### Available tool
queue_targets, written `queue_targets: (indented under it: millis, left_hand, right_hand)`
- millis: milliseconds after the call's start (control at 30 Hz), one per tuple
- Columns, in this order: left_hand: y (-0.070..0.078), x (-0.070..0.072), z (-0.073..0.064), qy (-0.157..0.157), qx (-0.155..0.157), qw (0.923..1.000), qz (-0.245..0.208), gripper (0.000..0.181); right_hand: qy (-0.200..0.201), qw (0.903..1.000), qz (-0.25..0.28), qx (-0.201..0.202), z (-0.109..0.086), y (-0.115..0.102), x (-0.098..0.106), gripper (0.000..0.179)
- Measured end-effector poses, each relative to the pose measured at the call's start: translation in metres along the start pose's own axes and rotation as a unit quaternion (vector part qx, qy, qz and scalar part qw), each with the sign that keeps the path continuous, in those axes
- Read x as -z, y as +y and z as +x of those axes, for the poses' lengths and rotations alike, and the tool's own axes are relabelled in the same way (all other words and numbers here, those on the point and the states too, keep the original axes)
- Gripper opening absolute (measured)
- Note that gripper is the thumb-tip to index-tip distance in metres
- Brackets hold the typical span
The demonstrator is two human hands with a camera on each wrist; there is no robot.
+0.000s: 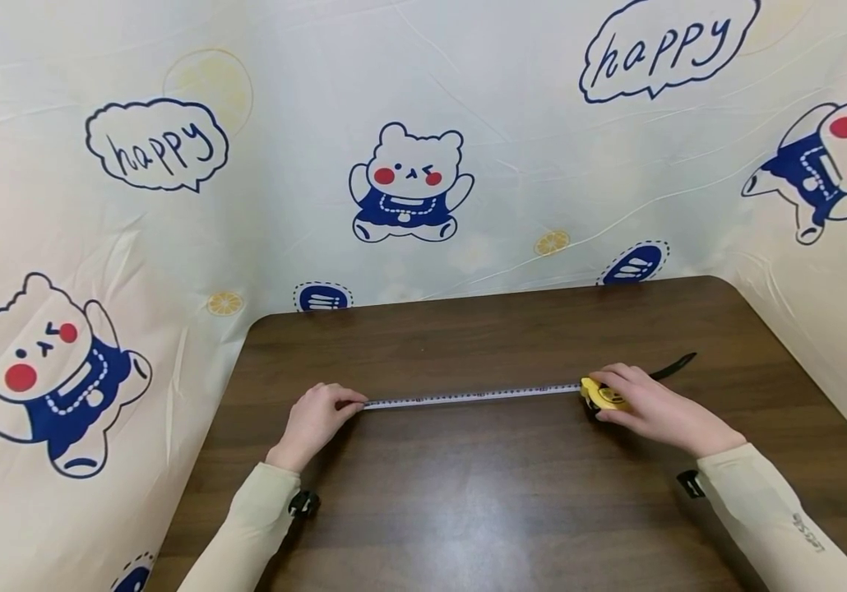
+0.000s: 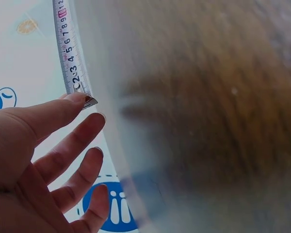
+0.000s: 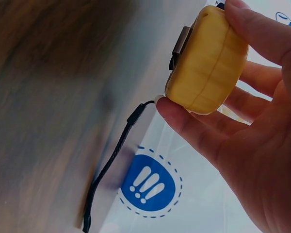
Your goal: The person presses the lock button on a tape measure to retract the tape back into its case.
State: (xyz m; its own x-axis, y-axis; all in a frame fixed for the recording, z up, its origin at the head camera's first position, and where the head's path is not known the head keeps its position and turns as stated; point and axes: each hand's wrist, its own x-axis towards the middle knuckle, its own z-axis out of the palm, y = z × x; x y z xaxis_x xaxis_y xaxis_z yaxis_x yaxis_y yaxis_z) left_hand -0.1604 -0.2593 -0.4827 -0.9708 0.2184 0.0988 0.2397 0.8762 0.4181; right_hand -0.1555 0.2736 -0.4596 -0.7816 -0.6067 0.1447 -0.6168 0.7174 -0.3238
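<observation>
Over the wood-grained table, my left hand pinches the slim white tape beside its metal hook; well apart, my right hand grips the rounded yellow case, its black strap perhaps woven

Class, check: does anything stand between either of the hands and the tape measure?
Nothing visible does: the left hand pinches the end of the blade, and the right hand grips the yellow case.

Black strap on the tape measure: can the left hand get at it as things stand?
Probably not: the left hand pinches the free end of the tape blade, and the black strap sits off beyond the right hand.
</observation>
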Motion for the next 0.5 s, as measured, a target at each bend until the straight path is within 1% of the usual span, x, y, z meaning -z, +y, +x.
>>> queue_targets:
  millis: [233, 367, 500]
  left_hand:
    - [0.0054, 0.0001, 0.0024, 0.000, -0.013, 0.9999, -0.003, 0.010]
    - [0.0077, -0.0014, 0.0031, 0.000, -0.014, 0.9999, 0.000, 0.010]
    - [0.0090, -0.0029, 0.0037, -0.001, -0.015, 0.9999, 0.001, 0.010]
  right_hand:
    - [-0.004, 1.0000, 0.003, -0.002, 0.0017, -0.0015, 0.0002, 0.051]
    - [-0.011, 0.9999, 0.008, -0.010, 0.0021, -0.0033, 0.0008, 0.051]
    - [-0.012, 0.9998, 0.009, -0.009, 0.0022, -0.0044, 0.0005, 0.051]
